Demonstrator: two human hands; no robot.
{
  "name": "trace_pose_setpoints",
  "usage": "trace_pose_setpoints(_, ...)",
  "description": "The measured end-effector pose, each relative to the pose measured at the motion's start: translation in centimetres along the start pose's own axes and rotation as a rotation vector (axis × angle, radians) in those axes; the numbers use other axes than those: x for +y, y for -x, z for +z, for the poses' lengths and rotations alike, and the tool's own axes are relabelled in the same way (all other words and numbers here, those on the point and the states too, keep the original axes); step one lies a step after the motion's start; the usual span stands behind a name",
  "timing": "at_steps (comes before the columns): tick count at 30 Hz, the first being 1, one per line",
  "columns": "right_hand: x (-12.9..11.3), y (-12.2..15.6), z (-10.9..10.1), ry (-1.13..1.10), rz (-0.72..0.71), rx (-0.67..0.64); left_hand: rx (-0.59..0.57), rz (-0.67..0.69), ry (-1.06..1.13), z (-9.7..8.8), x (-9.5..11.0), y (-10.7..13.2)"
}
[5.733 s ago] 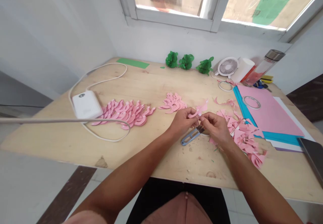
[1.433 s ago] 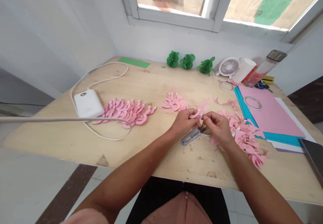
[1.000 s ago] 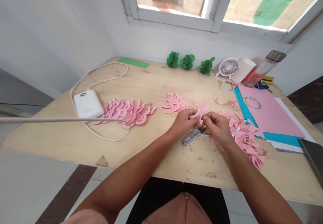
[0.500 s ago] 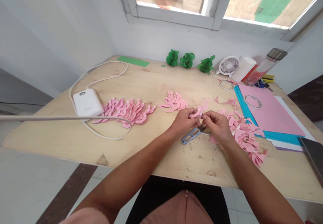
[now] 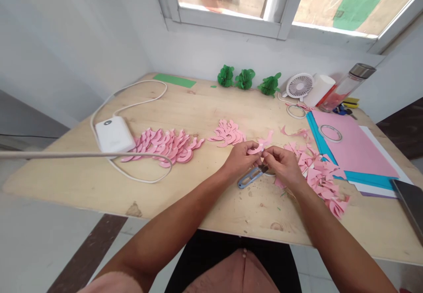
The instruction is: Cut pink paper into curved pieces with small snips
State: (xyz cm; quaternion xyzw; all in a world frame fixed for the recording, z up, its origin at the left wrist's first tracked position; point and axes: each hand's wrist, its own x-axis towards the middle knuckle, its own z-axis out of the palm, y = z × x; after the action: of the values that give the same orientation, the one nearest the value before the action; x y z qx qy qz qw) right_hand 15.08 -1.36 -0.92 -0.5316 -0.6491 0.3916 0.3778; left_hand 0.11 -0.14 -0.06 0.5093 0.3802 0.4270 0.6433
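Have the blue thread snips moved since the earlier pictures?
No, the thread snips sit just as before, with no shift in any direction relative to the white power bank.

Power bank: white power bank (image 5: 115,135), 10 o'clock
Ornaments: three green paper puffs (image 5: 244,79), 12 o'clock
Fan: white desk fan (image 5: 299,86), 1 o'clock
Bottle: glass bottle (image 5: 346,88), 2 o'clock
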Motion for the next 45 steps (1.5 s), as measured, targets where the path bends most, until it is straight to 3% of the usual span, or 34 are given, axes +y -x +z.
trace_pose_setpoints(9, -0.13, 0.0, 0.02, 0.114, -0.021, -0.011, 0.011, -0.016, 0.026, 0.1, 0.28, 0.03)
trace_pose_setpoints(45, -0.63, 0.04, 0.07, 0.107, -0.032, 0.071, 0.013, 0.003, 0.052, 0.11, 0.22, -0.04)
